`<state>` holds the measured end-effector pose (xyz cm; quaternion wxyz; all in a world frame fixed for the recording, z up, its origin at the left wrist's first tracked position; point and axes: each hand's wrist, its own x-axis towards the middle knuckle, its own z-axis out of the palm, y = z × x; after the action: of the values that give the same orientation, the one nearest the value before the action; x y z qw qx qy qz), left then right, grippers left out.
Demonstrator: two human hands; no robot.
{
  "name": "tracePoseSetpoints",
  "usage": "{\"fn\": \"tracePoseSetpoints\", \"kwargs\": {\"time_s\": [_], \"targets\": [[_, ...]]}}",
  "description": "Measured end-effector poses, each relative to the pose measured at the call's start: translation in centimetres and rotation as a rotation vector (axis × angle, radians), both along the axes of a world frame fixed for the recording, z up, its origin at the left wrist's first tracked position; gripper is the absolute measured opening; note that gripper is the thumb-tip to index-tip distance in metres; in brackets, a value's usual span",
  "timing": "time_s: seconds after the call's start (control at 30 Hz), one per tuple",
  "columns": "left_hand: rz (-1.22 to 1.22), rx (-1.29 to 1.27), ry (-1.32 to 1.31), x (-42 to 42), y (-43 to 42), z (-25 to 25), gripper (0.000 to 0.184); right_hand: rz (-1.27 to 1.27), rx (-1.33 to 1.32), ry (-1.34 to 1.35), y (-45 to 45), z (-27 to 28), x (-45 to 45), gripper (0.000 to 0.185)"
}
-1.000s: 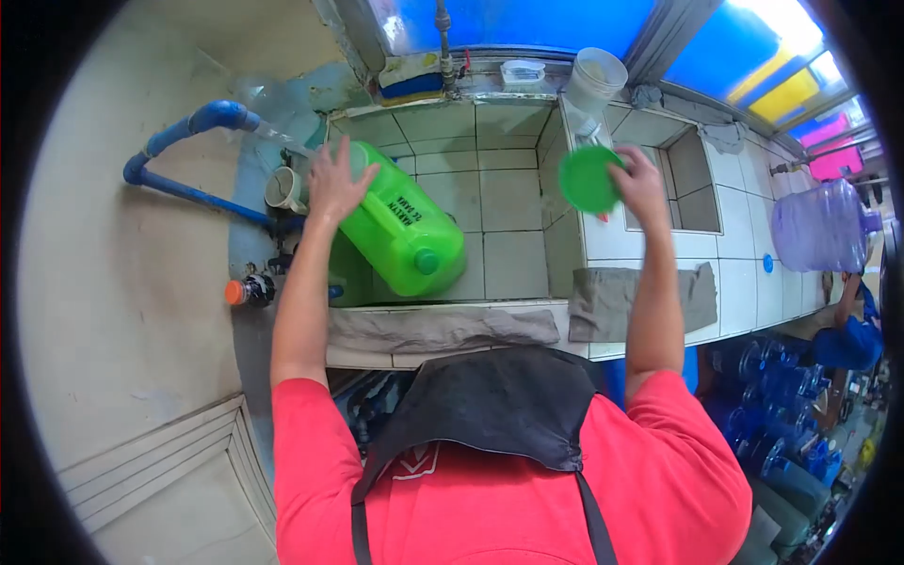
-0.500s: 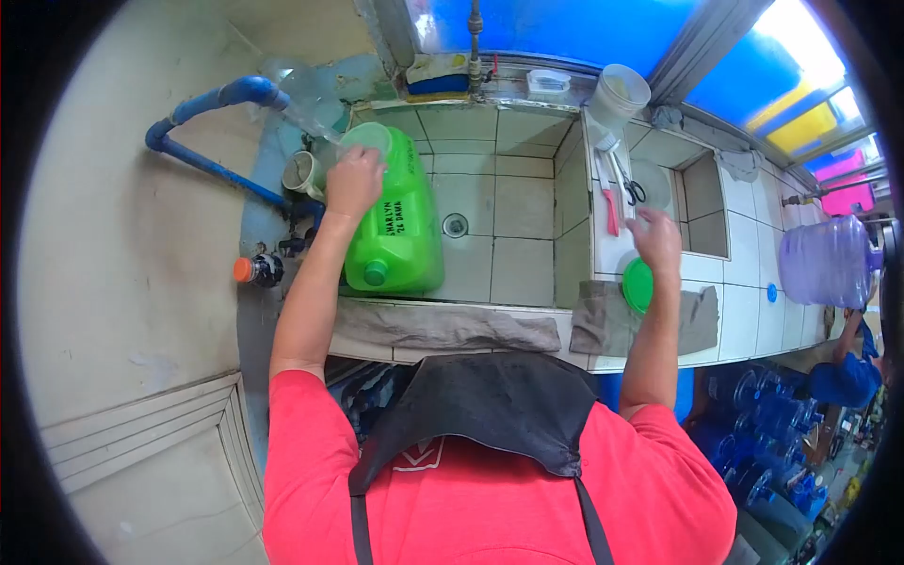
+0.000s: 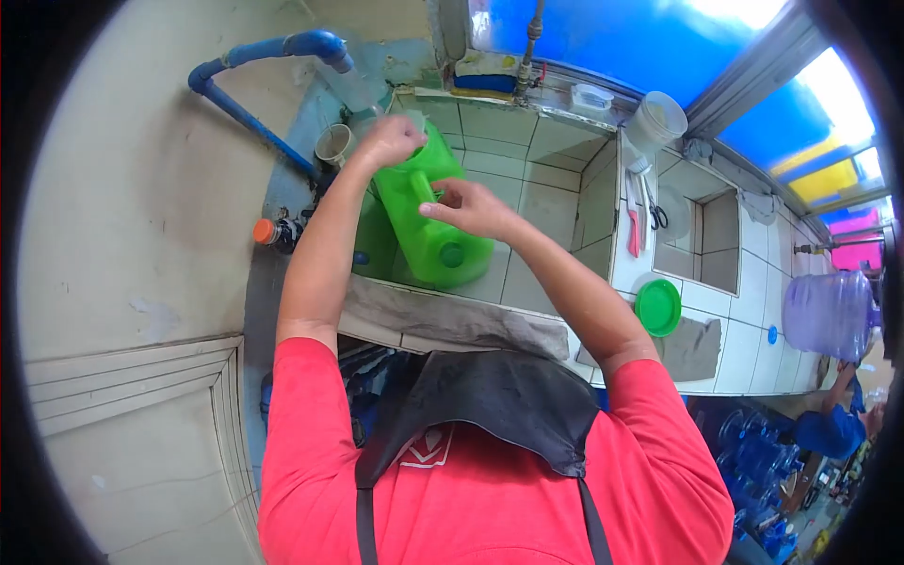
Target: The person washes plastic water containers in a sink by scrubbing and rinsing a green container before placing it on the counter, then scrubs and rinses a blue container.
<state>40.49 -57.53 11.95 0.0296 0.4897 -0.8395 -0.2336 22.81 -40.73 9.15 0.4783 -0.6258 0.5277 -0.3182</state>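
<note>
A bright green plastic water container (image 3: 438, 235) stands in the tiled sink, turned at an angle, with a small green cap low on its front. My left hand (image 3: 394, 141) is closed at the rim of its wide top mouth; the fingers are partly hidden and blurred. Close to the container's moulded handle is my right hand (image 3: 471, 207), thumb and fingers apart. A clear spout below the blue pipe (image 3: 254, 113) ends behind my left hand. On the counter to the right lies a round green lid (image 3: 658, 307).
A white cup (image 3: 334, 144) and an orange-capped bottle (image 3: 273, 231) stand left of the sink. A red-handled tool (image 3: 634, 234), black scissors (image 3: 658, 217) and a white bucket (image 3: 657, 121) are on the right ledge. Grey cloth (image 3: 452, 315) covers the front edge. Another person works far right.
My right hand has moved left from near the scissors to the container's handle. The container has shifted right and turned, with my left hand still at its mouth. The view has shifted too.
</note>
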Motion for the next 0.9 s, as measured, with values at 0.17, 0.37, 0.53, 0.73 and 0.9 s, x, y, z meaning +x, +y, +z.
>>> {"fn": "tracePoseSetpoints", "kwargs": {"time_s": [0.17,0.37,0.53,0.73,0.9], "targets": [[0.361,0.003,0.636,0.6,1.3,3.9,0.034,-0.191,-0.056,0.095,-5.1,0.5,0.9,0.08],[0.709,0.099,1.126,1.2,0.9,1.2,0.055,-0.35,0.045,-0.471,-10.8,4.4,4.4,0.061],[0.637,0.443,1.372,2.0,3.5,4.0,0.058,-0.254,-0.481,0.211,-9.5,5.9,6.6,0.033],[0.576,0.38,1.413,2.8,2.4,1.9,0.041,-0.169,-0.984,0.539,-7.7,3.3,5.1,0.064],[0.692,-0.135,1.559,-1.5,5.2,2.8,0.031,-0.376,-0.849,0.255,-5.7,0.6,5.5,0.036]]}}
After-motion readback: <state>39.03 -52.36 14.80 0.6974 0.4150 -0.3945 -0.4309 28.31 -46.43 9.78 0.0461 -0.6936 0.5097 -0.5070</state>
